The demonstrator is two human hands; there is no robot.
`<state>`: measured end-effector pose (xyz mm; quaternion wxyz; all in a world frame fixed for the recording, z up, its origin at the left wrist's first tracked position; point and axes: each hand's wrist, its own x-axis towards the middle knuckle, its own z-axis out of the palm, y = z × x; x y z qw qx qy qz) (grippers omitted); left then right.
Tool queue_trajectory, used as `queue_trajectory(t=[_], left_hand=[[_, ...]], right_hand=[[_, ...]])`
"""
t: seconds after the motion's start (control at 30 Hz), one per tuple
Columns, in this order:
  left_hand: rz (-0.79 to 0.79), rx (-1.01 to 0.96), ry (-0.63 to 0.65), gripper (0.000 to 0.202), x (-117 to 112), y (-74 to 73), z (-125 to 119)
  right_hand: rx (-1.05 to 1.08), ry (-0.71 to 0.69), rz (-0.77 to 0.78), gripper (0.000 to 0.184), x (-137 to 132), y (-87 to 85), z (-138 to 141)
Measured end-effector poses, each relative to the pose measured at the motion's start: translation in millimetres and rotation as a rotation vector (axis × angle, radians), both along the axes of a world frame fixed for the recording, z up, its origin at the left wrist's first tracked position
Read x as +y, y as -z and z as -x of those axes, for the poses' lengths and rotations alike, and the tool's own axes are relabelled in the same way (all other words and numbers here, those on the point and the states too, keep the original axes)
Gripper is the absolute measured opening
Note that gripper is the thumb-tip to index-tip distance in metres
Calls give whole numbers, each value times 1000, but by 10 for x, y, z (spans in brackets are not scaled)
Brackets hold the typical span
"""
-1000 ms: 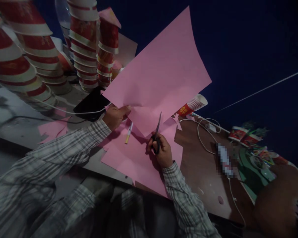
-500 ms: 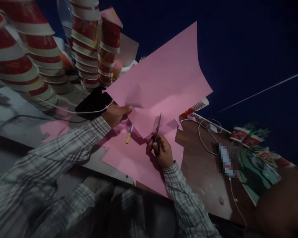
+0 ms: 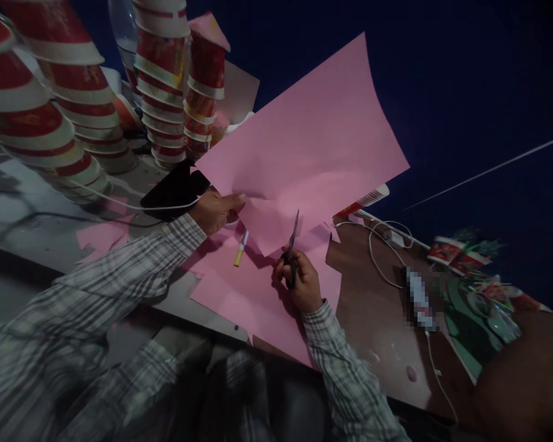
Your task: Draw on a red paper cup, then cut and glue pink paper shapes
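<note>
My left hand (image 3: 216,210) pinches the lower left edge of a large pink paper sheet (image 3: 308,141) and holds it up above the table. My right hand (image 3: 300,281) is closed round the black handles of a pair of scissors (image 3: 292,245). Their blades point up into the sheet's lower edge. Under both hands another pink sheet (image 3: 253,288) lies flat on the table. A yellow-and-white marker (image 3: 240,247) rests on it, just below my left hand.
Tall stacks of red-and-white paper cups (image 3: 161,80) stand at the back left, more lie on their side (image 3: 362,201). A black phone (image 3: 172,190) with a white cable sits near my left hand. White cables (image 3: 382,252), cups and green clutter (image 3: 470,294) fill the brown table (image 3: 378,319) at right.
The raised pink sheet has shifted and swung a little to the right. The scissors stay at its lower edge and both hands have barely moved.
</note>
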<state>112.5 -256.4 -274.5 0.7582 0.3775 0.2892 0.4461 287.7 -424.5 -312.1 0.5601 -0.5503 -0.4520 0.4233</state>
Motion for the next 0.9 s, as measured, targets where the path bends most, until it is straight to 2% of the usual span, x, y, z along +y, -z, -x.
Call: queue_trajectory(t=[0.13,0.3,0.47,0.67,0.9], left_hand=[[6,18,33,27,24,17,22],[49,64,-22,19,29,24,23],[47,11,-5,23,28,-8,20],[-21,-73,-68,26,48,-50,11],[-44,-53,-13,30,76,8,21]], right_hand=[[-9,3,6,37,-1,-16,17],[14,-1,21,38,-2,-42,39],[15,0,33,34,-5,-34,38],[-12,-15,58,30,-19,-2,34],[-8,-2,50,30,-24,-19,67]])
